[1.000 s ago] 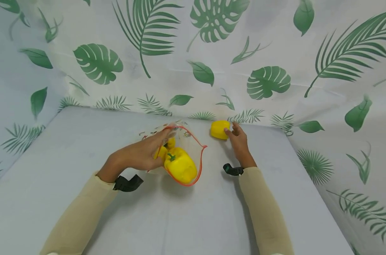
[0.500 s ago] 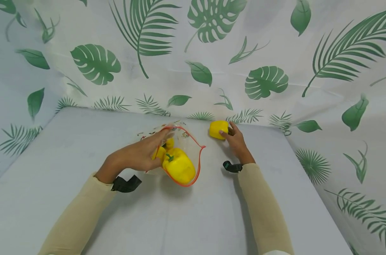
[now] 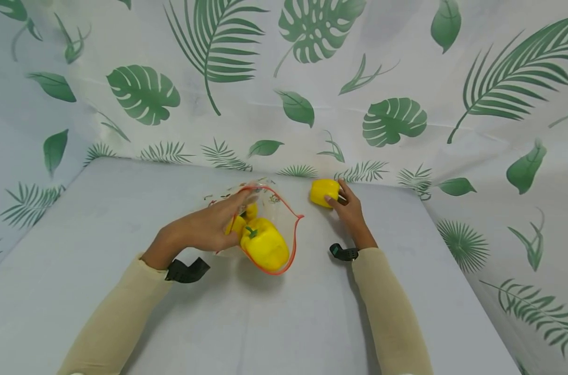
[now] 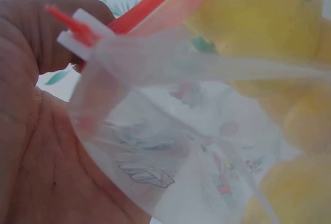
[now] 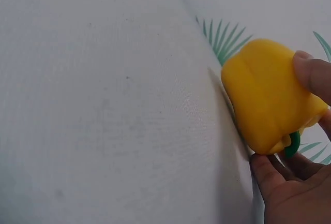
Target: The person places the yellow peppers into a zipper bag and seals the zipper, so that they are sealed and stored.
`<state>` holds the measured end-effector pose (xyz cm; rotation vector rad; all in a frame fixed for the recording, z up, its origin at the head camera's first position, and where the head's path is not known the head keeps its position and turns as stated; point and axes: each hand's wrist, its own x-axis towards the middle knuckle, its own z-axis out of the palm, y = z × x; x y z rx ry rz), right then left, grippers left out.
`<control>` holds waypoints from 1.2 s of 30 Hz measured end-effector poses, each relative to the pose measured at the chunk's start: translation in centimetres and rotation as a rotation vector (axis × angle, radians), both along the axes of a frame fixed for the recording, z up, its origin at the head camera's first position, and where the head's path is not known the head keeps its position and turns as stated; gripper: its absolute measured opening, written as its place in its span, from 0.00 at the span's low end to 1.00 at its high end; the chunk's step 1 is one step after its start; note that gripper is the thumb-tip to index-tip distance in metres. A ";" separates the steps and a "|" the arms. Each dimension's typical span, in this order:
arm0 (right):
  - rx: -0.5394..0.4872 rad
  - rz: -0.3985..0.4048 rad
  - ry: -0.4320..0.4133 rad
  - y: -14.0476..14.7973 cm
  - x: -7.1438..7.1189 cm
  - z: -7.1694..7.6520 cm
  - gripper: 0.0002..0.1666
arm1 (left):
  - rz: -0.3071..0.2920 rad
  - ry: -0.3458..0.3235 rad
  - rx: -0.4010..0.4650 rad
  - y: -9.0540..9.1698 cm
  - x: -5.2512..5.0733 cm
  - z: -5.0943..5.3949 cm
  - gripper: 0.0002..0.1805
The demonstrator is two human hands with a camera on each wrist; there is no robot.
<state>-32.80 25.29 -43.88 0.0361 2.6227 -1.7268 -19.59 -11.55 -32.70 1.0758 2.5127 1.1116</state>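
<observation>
My left hand (image 3: 206, 226) grips the side of a clear printed plastic bag (image 3: 284, 208) and holds its red-edged mouth wide. Inside, a large yellow bell pepper (image 3: 270, 245) with a green stem lies at the opening. More yellow pieces (image 3: 251, 211) show behind it, partly covered by the hand. In the left wrist view, the bag's red strip (image 4: 150, 6) with a white end piece passes by the curled fingers. Farther back, my right hand (image 3: 352, 214) holds another yellow bell pepper (image 3: 322, 192) between thumb and fingers. The right wrist view shows this pepper's green stem (image 5: 294, 144) facing the palm.
A pale cloth-covered table (image 3: 265, 328) lies under both hands. Behind it rises a white sheet (image 3: 331, 78) printed with green leaves, close to the pepper in the right hand. Black straps with devices (image 3: 187, 271) sit on both wrists.
The right hand's thumb and fingers have moved in around the far pepper from its right side. My left hand and the bag stay about where they were.
</observation>
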 end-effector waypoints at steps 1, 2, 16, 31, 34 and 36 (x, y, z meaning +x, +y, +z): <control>-0.001 -0.004 0.009 0.0 0.2 0.0 0.49 | -0.001 -0.003 0.002 0.0 0.0 0.0 0.47; -0.002 -0.004 0.019 0.0 0.4 0.0 0.48 | -0.001 -0.006 0.003 0.1 0.0 0.0 0.47; -0.070 0.057 0.120 -0.8 2.4 0.6 0.44 | -0.001 0.022 -0.021 0.0 0.1 0.3 0.49; -0.122 0.195 0.241 -2.3 5.2 3.8 0.41 | 0.014 -0.034 0.023 0.1 0.2 0.3 0.49; -0.131 0.222 0.255 -3.0 6.6 5.6 0.41 | 0.013 -0.037 0.021 0.1 0.2 0.3 0.49; -0.129 0.237 0.271 -3.5 7.5 6.6 0.40 | 0.016 -0.036 0.016 0.1 0.2 0.3 0.49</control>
